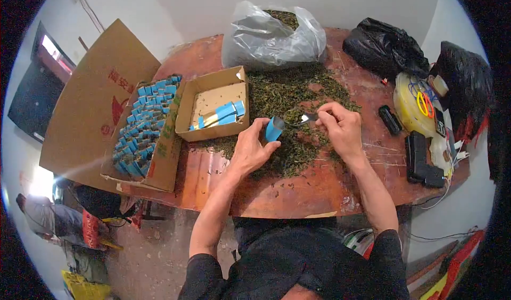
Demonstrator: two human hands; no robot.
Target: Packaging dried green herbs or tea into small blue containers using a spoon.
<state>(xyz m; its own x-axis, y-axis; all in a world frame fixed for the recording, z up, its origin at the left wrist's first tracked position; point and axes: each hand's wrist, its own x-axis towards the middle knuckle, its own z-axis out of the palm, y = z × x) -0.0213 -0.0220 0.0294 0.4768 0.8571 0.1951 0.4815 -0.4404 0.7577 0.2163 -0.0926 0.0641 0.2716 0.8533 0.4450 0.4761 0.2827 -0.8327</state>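
My left hand (253, 145) holds a small blue paper tube (274, 128), its round mouth facing up, above the middle of the table. Close on its right, my right hand (339, 126) grips a metal spoon (307, 118) by its handle, the other end near the tube's mouth. Beneath both hands spreads a heap of dried, dark green leaves (287, 156). Left of my left hand stands a shallow cardboard box (213, 134) with several flat blue and gold paper pieces (227, 113) in it. What the tube contains cannot be told.
A carton (165, 168) packed with blue packets (139, 128) stands at the left. Behind the heap sits a clear plastic bag (275, 40) of leaves. Black plastic bags (385, 48), a round yellowish container (411, 100) and black devices (417, 156) line the right side of the wooden table (279, 202).
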